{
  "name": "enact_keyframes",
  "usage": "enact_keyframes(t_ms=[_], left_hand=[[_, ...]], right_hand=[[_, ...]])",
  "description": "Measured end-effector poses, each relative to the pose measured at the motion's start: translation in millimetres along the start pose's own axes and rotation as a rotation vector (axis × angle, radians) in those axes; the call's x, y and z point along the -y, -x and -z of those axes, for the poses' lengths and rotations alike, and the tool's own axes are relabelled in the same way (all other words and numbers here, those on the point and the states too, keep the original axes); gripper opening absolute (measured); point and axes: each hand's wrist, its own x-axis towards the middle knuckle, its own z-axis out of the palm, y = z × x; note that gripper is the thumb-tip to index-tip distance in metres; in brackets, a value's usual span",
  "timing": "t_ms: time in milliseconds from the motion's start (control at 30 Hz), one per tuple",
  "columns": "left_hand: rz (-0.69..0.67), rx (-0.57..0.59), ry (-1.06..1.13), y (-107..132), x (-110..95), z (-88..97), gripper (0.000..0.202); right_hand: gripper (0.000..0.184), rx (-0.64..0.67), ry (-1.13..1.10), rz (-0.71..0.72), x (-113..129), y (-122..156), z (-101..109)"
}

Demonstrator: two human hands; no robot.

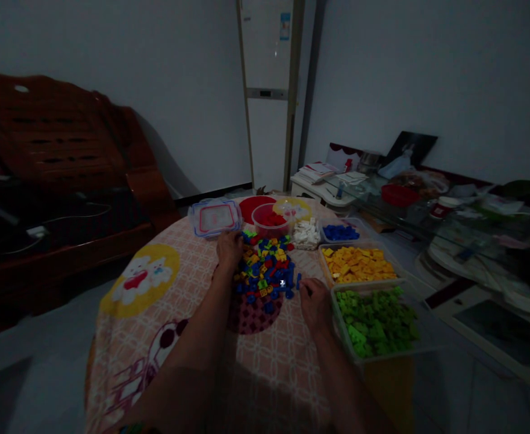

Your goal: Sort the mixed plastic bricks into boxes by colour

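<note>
A mixed pile of plastic building blocks (265,268) in blue, red, yellow and green lies in the middle of the round table. My left hand (230,248) is at the pile's upper left edge, fingers curled inward; what they grip, if anything, is hidden. To the right of the pile, my right hand (315,301) pinches a small, slim blue block (299,281) between thumb and finger. Beside that hand, green blocks (376,322) fill a clear container. Yellow blocks (359,264) fill another container behind it, with blue blocks (341,232) in one farther back.
White blocks (306,234) and a clear round bowl (265,228) with red blocks stand at the back. A clear lidded box (215,218) lies back left. The patterned tablecloth (174,295) covers the table. A cluttered glass table (409,211) is at right, a wooden bench (66,144) at left.
</note>
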Motion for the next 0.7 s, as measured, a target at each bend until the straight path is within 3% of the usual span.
enact_keyframes(t_ms=[200,367,700], left_hand=[[-0.183,0.177,-0.067,-17,-7,-14.8,0.036],[-0.224,0.21,-0.076,-22,-7,-21.0,0.032],[-0.301,0.32,0.04,8,-14,-10.4,0.03]], right_hand=[[0.019,-0.005,-0.002,-0.009,2,0,0],[0.02,-0.015,-0.013,-0.007,3,0,0],[0.019,-0.011,-0.014,-0.017,6,0,1]])
